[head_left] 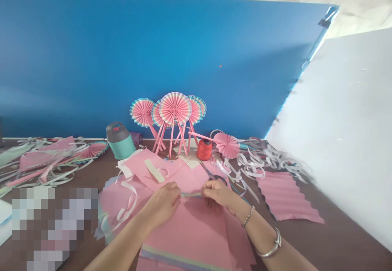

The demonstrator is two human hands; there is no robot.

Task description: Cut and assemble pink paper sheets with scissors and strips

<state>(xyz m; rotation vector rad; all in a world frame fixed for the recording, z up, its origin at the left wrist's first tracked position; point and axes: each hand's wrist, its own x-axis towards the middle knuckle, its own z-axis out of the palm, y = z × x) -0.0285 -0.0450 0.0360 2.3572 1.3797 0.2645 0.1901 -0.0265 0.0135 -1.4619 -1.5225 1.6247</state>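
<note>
A pink sheet of paper point(196, 230) with pale striped edging lies in front of me on other pink sheets. At its far edge, my left hand point(167, 201) has curled fingers pinching the left end of a narrow pale strip or fold point(190, 195). My right hand point(216, 193) pinches the same edge farther right, its fingertips partly hidden under the knuckles. Just beyond the right hand lies a pair of scissors point(211, 174), partly covered by it. A loose cream paper strip point(154, 170) rests on the sheets past my left hand.
Several round pleated paper fans point(175, 108) stand on pink sticks against the blue partition point(183, 50). A red thread spool point(204, 150) and a teal container point(121, 144) are nearby. White paper strips point(260, 161) heap at right, behind a pleated pink sheet point(288, 197). More scraps point(52, 161) cover the left.
</note>
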